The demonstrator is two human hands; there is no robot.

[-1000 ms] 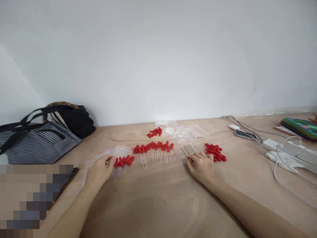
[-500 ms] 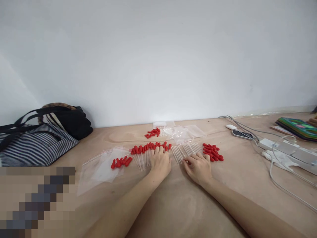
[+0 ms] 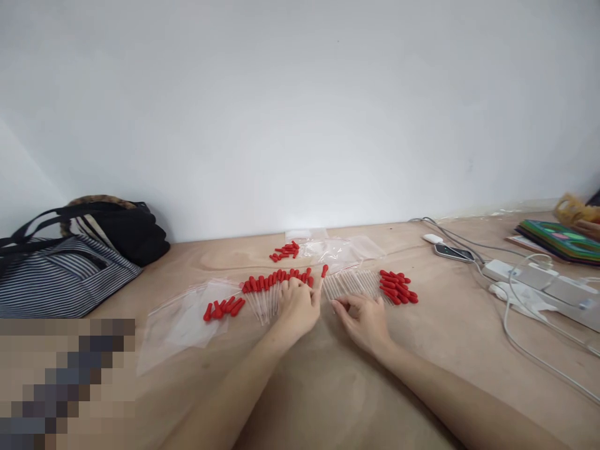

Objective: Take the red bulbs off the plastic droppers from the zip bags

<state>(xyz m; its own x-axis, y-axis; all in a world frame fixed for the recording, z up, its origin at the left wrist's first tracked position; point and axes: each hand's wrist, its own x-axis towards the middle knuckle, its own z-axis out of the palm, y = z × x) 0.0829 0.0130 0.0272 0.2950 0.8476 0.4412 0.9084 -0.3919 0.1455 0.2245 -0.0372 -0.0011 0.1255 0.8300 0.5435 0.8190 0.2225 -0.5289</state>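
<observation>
My left hand [image 3: 299, 306] lies curled over a row of glass droppers with red rubber bulbs [image 3: 262, 283], covering part of it. One dropper [image 3: 324, 271] stands apart from the row, its tube running down to my left thumb and forefinger, which are closed on it. My right hand [image 3: 363, 320] has thumb and forefinger pinched together by the lower left ends of the bare glass tubes [image 3: 351, 284]. What the pinch holds is too small to make out. Beyond the tubes' right end sits a heap of loose red bulbs [image 3: 398, 287].
Several red bulbs [image 3: 224, 309] lie on clear plastic bags [image 3: 173, 325] at left. More red bulbs [image 3: 285, 252] and a clear bag [image 3: 347, 250] lie at the back. A striped bag [image 3: 70, 275] stands far left. A power strip [image 3: 539, 281], cables and a phone-like device [image 3: 454, 252] occupy the right.
One dropper at the row's right end has shifted away from the others, its bulb tilting right. My right hand has moved slightly left along the tubes' lower ends. The view has shifted a little.
</observation>
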